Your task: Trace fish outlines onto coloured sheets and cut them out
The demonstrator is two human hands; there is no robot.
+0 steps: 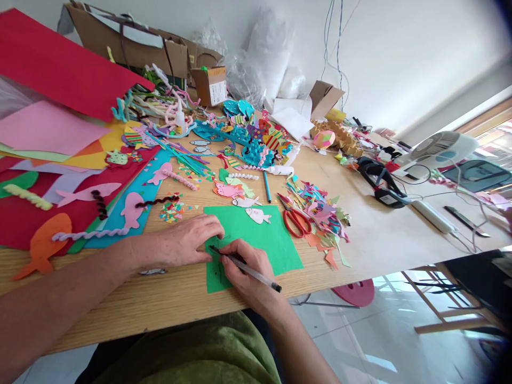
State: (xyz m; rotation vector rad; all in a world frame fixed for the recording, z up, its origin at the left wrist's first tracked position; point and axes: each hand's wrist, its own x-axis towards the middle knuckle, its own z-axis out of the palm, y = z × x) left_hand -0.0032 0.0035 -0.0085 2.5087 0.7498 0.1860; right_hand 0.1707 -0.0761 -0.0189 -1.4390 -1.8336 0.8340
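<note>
A sheet of green paper [276,242] lies in front of me on the wooden table, with dark drawn lines on its left part. My right hand [250,274] grips a pen [256,273] with a clear barrel and black end, its tip against the paper. My left hand [190,237] rests on the paper's left edge, thumb and fingers apart, holding nothing. At the sheet's top edge lies a white fish cutout [258,215], partly over the paper. Red-handled scissors [296,221] lie just right of the sheet. Part of another small fish cutout [152,271] shows below my left wrist.
Paper scraps [320,205] are heaped beyond the scissors. Coloured sheets [92,208] and an orange fish cutout [48,240] spread at left. A blue marker [266,186], glue bottle [180,117] and pipe cleaners stand or lie farther back. A white fan [436,152] is at right.
</note>
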